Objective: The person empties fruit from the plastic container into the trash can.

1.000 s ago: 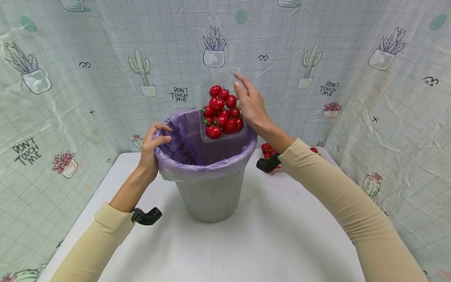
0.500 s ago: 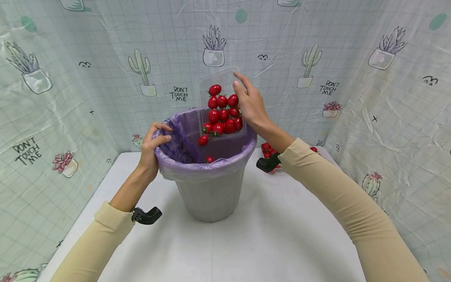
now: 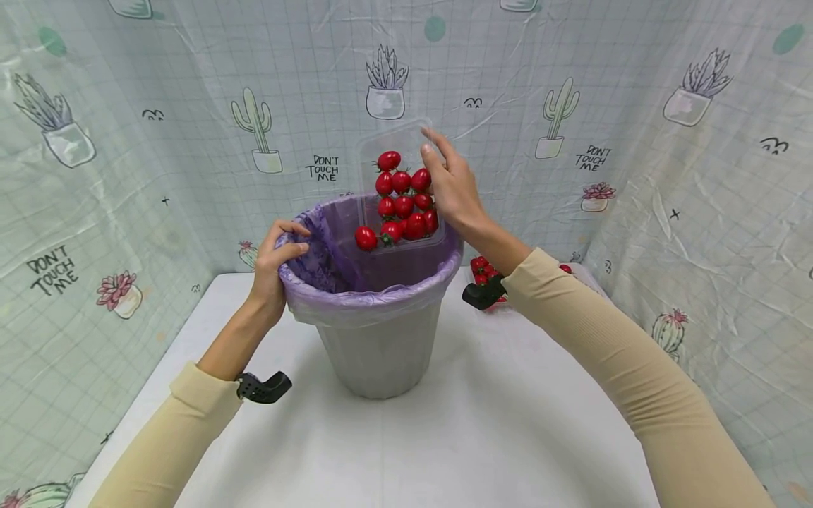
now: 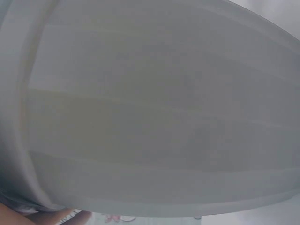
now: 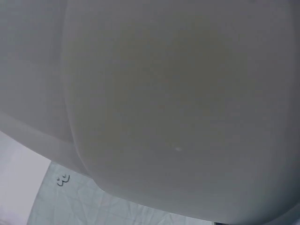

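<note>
Red tomatoes (image 3: 404,206) in clear tray (image 3: 406,141): fewer than second ago.

Booth-like space: cactus-print sheeting (image 3: 483,63) on three sides, white table (image 3: 495,416) between.

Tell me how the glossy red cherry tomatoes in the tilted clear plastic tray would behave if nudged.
The glossy red cherry tomatoes would probably roll easily, given their rounded shapes and the tilt of the clear plastic tray. Their shiny skins may feel slippery. The lower-left tomato looks likeliest to drop, as it appears partly beyond the tray's outline.
</note>
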`<state>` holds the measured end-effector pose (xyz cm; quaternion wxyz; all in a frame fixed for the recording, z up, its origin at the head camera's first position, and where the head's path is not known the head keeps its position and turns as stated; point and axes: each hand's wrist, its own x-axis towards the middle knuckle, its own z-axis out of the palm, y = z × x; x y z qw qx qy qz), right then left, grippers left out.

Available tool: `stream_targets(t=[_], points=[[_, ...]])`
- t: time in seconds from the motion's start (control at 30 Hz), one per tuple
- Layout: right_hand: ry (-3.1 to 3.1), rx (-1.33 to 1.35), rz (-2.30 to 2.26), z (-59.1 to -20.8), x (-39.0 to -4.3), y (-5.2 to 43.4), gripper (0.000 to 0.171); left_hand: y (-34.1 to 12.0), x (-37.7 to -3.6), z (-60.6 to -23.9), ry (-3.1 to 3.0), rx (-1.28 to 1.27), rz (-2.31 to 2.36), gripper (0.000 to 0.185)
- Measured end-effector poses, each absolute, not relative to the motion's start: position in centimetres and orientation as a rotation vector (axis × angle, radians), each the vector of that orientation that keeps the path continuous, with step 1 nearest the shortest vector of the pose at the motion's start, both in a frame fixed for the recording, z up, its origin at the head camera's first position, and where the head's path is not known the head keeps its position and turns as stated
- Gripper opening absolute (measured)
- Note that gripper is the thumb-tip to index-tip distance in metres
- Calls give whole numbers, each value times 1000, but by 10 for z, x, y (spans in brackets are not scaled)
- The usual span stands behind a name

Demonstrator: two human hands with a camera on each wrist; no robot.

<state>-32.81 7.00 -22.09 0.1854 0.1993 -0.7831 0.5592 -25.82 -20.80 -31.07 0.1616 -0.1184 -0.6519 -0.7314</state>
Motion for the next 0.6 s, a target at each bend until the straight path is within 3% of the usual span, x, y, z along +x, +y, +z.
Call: stream_targets(t=[0.6], points=[[-2183, 580, 1568, -222, -329, 69, 47, -209, -260, -312, -1850, -338, -2104, 22]])
